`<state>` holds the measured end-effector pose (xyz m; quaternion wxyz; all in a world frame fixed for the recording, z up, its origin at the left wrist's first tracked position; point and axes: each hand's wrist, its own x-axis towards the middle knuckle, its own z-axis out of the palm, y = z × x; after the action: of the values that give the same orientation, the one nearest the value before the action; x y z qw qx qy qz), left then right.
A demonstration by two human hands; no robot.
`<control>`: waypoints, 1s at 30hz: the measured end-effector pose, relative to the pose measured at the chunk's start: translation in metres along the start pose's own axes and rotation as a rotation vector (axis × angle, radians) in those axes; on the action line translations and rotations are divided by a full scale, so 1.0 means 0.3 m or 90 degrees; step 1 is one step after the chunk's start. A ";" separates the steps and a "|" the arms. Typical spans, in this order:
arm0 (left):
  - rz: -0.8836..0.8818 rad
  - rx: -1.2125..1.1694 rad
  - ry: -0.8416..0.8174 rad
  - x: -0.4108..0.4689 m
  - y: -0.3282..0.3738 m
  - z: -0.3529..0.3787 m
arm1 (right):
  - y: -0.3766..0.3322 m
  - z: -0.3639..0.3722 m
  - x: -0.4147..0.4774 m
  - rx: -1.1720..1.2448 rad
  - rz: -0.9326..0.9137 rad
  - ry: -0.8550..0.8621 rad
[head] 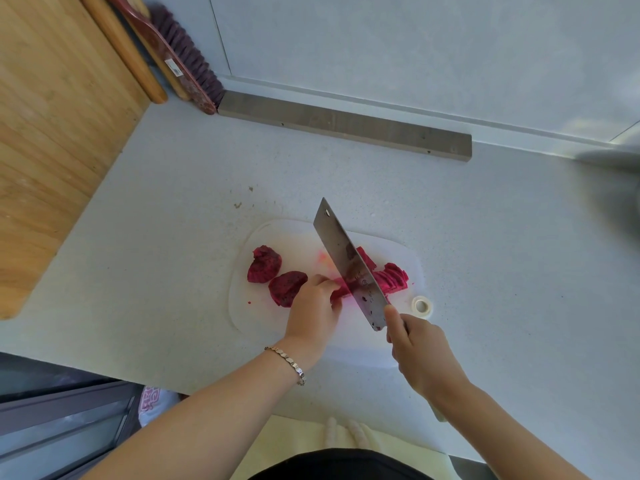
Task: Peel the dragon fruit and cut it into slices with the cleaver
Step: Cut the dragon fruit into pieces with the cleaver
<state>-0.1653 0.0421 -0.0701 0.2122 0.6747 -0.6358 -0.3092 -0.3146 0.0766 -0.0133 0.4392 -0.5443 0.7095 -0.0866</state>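
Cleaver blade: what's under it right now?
A peeled dragon fruit piece on the white cutting board, held by the left hand. Cut slices lie right of the blade. The cleaver hides where its edge meets the fruit.

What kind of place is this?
Probably a home kitchen: a cleaver slicing dragon fruit on a cutting board, a speckled countertop, and a wooden board at the left.

A: Dragon fruit [287,288]?
B: Peeled, magenta, black-seeded. Two chunks [264,265] at left, one strip [337,291] mid-cut, slices [394,277] fanned at right.
A: Cleaver [346,265]?
B: Steel, juice-spattered, edge down on the strip, tip pointing far-left.
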 end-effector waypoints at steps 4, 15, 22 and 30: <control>0.001 0.001 0.001 -0.003 -0.003 0.001 | -0.001 0.004 0.004 -0.011 -0.004 -0.002; -0.013 -0.016 -0.005 -0.004 -0.001 0.001 | -0.004 0.015 0.028 -0.016 0.000 -0.003; -0.016 -0.034 -0.016 -0.006 0.002 -0.005 | 0.009 0.050 0.075 -0.019 0.007 0.004; -0.030 -0.013 -0.014 -0.004 0.000 0.000 | 0.000 -0.010 0.039 0.021 0.009 0.023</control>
<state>-0.1652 0.0433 -0.0700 0.2047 0.6839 -0.6190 -0.3275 -0.3170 0.0655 -0.0179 0.4359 -0.5302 0.7197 -0.1047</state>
